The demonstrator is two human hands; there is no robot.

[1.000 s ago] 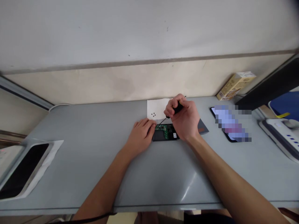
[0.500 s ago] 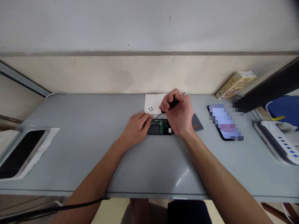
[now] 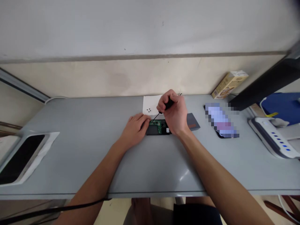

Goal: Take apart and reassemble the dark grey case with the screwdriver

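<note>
A screwdriver [image 3: 169, 103] with a dark handle is gripped in my right hand [image 3: 175, 114]. It slants down to the left, its tip at the upper left of an opened black device [image 3: 153, 130] with a green circuit board. My left hand [image 3: 135, 128] holds the device's left end, fingertips near the screwdriver tip. Behind the device, several small dark screws [image 3: 148, 110] lie on a white sheet of paper [image 3: 153, 100]. A flat grey panel [image 3: 193, 122] sits to the right, partly behind my right hand. The device's right end is partly hidden by that hand.
A phone [image 3: 221, 120] lies on the grey table [image 3: 82, 131] to the right, beside a white power strip [image 3: 273, 137]. A carton [image 3: 229, 84] and a black post [image 3: 264, 81] stand behind. At far left, a black-screened device [image 3: 22, 159] rests on white paper.
The view has shifted slightly, so the scene sits a little further left on the right side. Both hands keep nearly the same pose, with the screwdriver tip still at the board's upper left.
</note>
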